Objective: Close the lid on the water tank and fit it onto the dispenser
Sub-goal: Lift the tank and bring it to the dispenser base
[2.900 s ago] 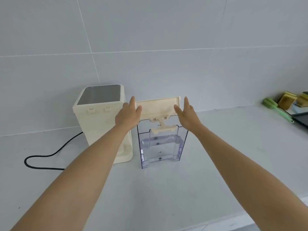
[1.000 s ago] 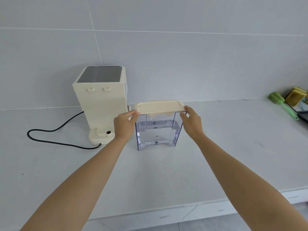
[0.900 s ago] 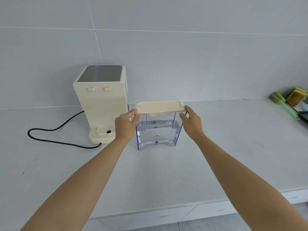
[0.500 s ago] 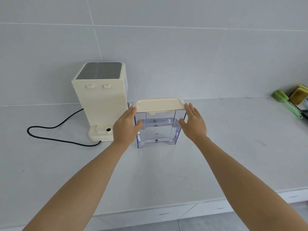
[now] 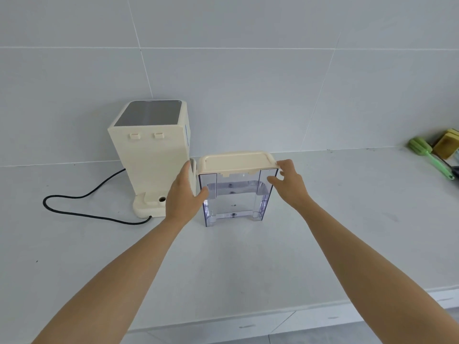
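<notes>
The clear water tank (image 5: 236,204) stands upright on the white counter, with its cream lid (image 5: 236,162) lying flat and shut on top. The cream dispenser (image 5: 149,150) stands just to its left, its low base with a round port facing me. My left hand (image 5: 183,197) lies against the tank's left side, thumb hooked onto the front wall. My right hand (image 5: 290,184) wraps the tank's upper right corner, fingertips at the lid's edge, thumb on the front. The tank rests on the counter, apart from the dispenser.
A black power cable (image 5: 82,212) loops on the counter (image 5: 248,264) left of the dispenser. A green brush (image 5: 429,155) and yellow sponges (image 5: 447,142) lie at the far right. A tiled wall runs behind; the counter's front edge is near me.
The lid has come down from upright to flat on the tank. My hands left the lid, opened beside the tank, and now close on its two sides.
</notes>
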